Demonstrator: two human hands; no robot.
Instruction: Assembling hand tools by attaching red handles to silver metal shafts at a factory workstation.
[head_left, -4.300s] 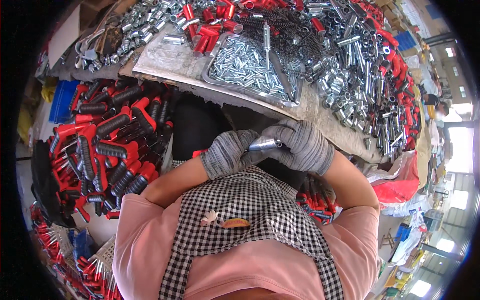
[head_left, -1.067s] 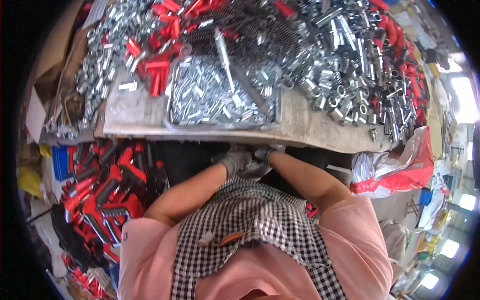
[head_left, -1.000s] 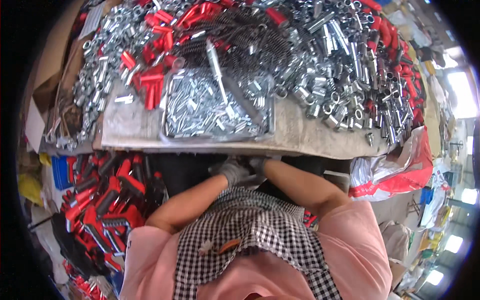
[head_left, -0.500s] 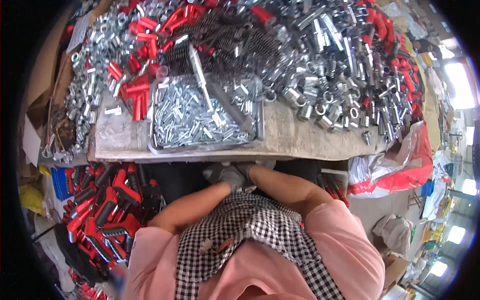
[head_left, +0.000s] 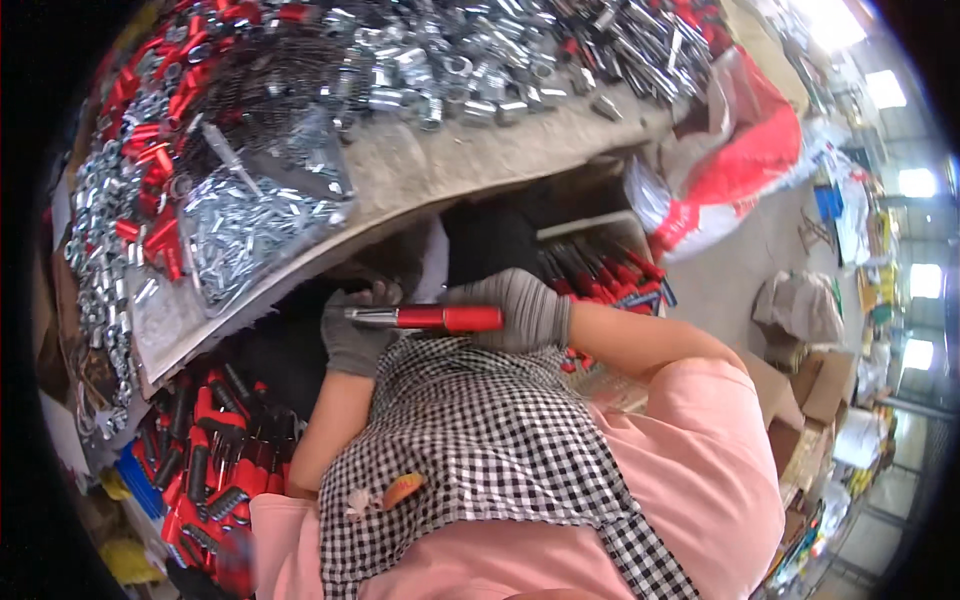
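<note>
The worn, grey-brown surface (head_left: 430,170) spans the top, its far edge cut off and its front edge slanting down to the left, with a rough, ragged lip. Along its far side lies a heap of shiny silver metal sleeves, rings and rods (head_left: 480,65), hard to tell apart where they overlap. A black-and-white checked cloth apron (head_left: 450,430) covers the person's lap. At the surface's right front corner sags a crinkled red-and-white plastic sack (head_left: 745,150). Below the left front corner sits a jumble of ridged, red-and-black grips (head_left: 215,440), partly covered by the left forearm. Dark wire coil springs (head_left: 260,80) tangle toward the surface's far left, blurred into a mass. Near the left front edge, a shallow tray (head_left: 346,204) carries small silver pins.

In front of the surface's front edge are both hands, in ribbed grey knit gloves. The right hand (head_left: 525,312) has its fingers closed on a slim red cylinder with a silver metal end (head_left: 445,318), their tips hidden behind it. The left hand (head_left: 360,330) has curled fingers beside the silver end; how tightly they grip, I cannot tell. The cylinder's long axis runs nearly level, silver end pointing left.
</note>
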